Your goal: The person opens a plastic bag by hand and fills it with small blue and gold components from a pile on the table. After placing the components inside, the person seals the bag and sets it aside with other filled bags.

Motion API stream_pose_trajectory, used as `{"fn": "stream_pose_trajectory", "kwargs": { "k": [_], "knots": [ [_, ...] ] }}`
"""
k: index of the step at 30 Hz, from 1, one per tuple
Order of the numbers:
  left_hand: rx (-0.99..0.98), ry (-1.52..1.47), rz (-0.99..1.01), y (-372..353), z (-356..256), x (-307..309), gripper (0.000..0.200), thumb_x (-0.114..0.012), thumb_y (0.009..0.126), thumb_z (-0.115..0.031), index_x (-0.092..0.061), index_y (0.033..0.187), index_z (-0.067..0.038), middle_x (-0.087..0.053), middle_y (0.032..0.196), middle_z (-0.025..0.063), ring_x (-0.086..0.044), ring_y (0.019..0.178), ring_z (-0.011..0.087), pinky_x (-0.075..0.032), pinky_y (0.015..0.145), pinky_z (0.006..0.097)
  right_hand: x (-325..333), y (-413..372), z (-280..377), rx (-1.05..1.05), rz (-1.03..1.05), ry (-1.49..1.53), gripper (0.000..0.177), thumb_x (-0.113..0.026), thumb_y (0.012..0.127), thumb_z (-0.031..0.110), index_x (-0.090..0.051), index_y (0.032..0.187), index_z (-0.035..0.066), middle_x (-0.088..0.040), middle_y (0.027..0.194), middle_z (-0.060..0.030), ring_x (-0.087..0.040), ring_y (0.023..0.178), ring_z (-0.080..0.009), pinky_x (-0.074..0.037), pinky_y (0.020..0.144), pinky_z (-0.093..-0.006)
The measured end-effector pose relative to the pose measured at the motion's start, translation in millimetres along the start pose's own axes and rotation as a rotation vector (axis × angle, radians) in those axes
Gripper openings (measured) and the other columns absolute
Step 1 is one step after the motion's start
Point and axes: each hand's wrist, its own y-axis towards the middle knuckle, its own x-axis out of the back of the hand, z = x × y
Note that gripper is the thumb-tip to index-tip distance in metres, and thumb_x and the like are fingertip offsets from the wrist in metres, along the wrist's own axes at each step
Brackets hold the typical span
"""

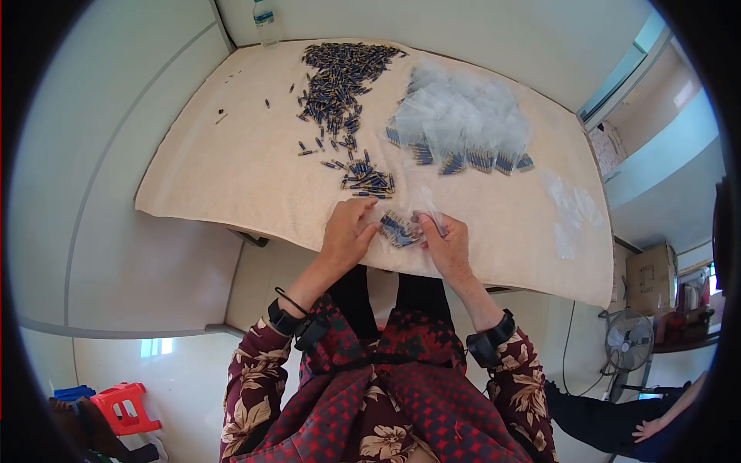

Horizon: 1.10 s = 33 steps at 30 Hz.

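A small clear plastic bag (pixel 399 231) lies near the front edge of the cloth, with several blue-and-gold cylindrical pieces inside. My right hand (pixel 448 245) pinches the bag's right side between thumb and fingers. On the other side, my left hand (pixel 346 233) has its thumb by the bag's left edge and its fingers apart, stretched toward a small cluster of loose blue-and-gold pieces (pixel 369 179). Whether the left fingertips touch a piece is too small to tell.
A large heap of the same pieces (pixel 340 73) spreads over the back of the cloth-covered table (pixel 231 162). Filled clear bags (pixel 463 116) are stacked at the back right, flat plastic bags (pixel 567 208) at the right. A bottle (pixel 265 23) stands behind. Another person's hand (pixel 648 429) shows lower right.
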Motion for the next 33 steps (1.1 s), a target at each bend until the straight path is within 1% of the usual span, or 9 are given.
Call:
{"fn": "stream_pose_trajectory", "kwargs": {
  "k": [2, 5, 10, 13, 16, 20, 25, 29, 33],
  "knots": [
    [-0.01, 0.003, 0.011, 9.0, 3.7, -4.0, 0.028, -0.07, 0.08, -0.005, -0.066, 0.107, -0.003, -0.062, 0.091, 0.0068, -0.057, 0.079, 0.0158, -0.047, 0.068, 0.0272, -2.9, -3.4, 2.3, -0.005, -0.012, 0.13, 0.026, -0.057, 0.097, 0.021, -0.068, 0.105, -0.001, -0.07, 0.085, -0.0053, -0.061, 0.067, -0.0065, -0.05, 0.057, -0.0201],
    [0.227, -0.105, 0.208, 19.2, 4.3, -1.6, 0.021, -0.07, 0.082, -0.007, -0.064, 0.1, 0.0, -0.063, 0.08, 0.0048, -0.056, 0.07, 0.0117, -0.047, 0.065, 0.025, -3.3, -4.1, 0.6, -0.005, -0.011, 0.224, 0.027, -0.056, 0.098, 0.022, -0.067, 0.108, -0.001, -0.07, 0.088, -0.0061, -0.063, 0.07, -0.0075, -0.051, 0.058, -0.0201],
    [0.123, -0.036, 0.301, 23.7, 5.1, 3.5, 0.014, -0.067, 0.085, -0.008, -0.061, 0.093, 0.002, -0.063, 0.077, 0.003, -0.055, 0.067, 0.0089, -0.047, 0.064, 0.0249, -2.2, -1.4, -4.3, -0.029, 0.019, 0.281, 0.029, -0.055, 0.098, 0.023, -0.064, 0.111, -0.001, -0.07, 0.096, -0.0083, -0.065, 0.078, -0.0093, -0.052, 0.058, -0.0206],
    [0.064, -0.09, 0.299, 24.5, 5.1, 1.1, 0.008, -0.064, 0.086, -0.007, -0.059, 0.088, -0.001, -0.062, 0.074, 0.0069, -0.06, 0.061, 0.0135, -0.046, 0.054, 0.0275, 2.0, 1.0, -3.5, -0.051, 0.004, 0.292, 0.03, -0.054, 0.099, 0.024, -0.063, 0.113, -0.002, -0.07, 0.099, -0.0092, -0.066, 0.082, -0.01, -0.053, 0.059, -0.0212],
    [0.481, -0.508, 0.323, 24.9, -8.0, 4.0, 0.004, -0.059, 0.091, -0.006, -0.058, 0.09, -0.003, -0.061, 0.073, 0.0034, -0.059, 0.054, 0.0105, -0.043, 0.045, 0.0231, -0.7, 1.8, -2.0, -0.085, 0.02, 0.328, 0.031, -0.054, 0.099, 0.024, -0.063, 0.113, -0.002, -0.069, 0.102, -0.0099, -0.066, 0.085, -0.0108, -0.055, 0.06, -0.0221],
    [0.481, -0.634, 0.308, 23.4, -4.0, -1.6, 0.006, -0.058, 0.094, -0.008, -0.059, 0.099, -0.004, -0.063, 0.075, 0.002, -0.059, 0.052, 0.0078, -0.039, 0.039, 0.0187, -4.0, 0.5, 3.1, -0.084, 0.015, 0.403, 0.033, -0.054, 0.099, 0.025, -0.062, 0.113, -0.003, -0.069, 0.102, -0.0101, -0.066, 0.089, -0.0122, -0.055, 0.06, -0.0228],
    [0.416, -0.594, 0.33, 23.4, 3.3, -6.2, 0.006, -0.06, 0.093, -0.008, -0.06, 0.097, -0.004, -0.065, 0.076, 0.002, -0.059, 0.051, 0.0073, -0.038, 0.039, 0.0186, -3.9, -0.7, 8.6, -0.046, -0.008, 0.414, 0.032, -0.056, 0.098, 0.025, -0.064, 0.109, -0.004, -0.07, 0.094, -0.009, -0.066, 0.081, -0.0116, -0.055, 0.054, -0.0215],
    [0.397, -0.616, 0.382, 22.2, 7.3, -6.2, 0.007, -0.061, 0.092, -0.008, -0.062, 0.097, -0.003, -0.066, 0.076, 0.0015, -0.059, 0.057, 0.0068, -0.042, 0.047, 0.0184, -1.7, -0.8, 12.3, -0.037, 0.005, 0.413, 0.032, -0.056, 0.097, 0.025, -0.063, 0.109, -0.004, -0.07, 0.096, -0.0104, -0.068, 0.084, -0.0129, -0.055, 0.053, -0.0216],
    [0.24, -0.463, 0.385, 20.1, 19.1, -11.2, 0.008, -0.062, 0.091, -0.008, -0.063, 0.096, -0.002, -0.065, 0.078, 0.0008, -0.06, 0.067, 0.0062, -0.045, 0.059, 0.0188, 1.5, -1.7, 18.1, -0.075, 0.017, 0.416, 0.032, -0.056, 0.097, 0.025, -0.063, 0.109, -0.005, -0.07, 0.097, -0.0118, -0.069, 0.085, -0.0144, -0.054, 0.052, -0.0219]
  ]
}}
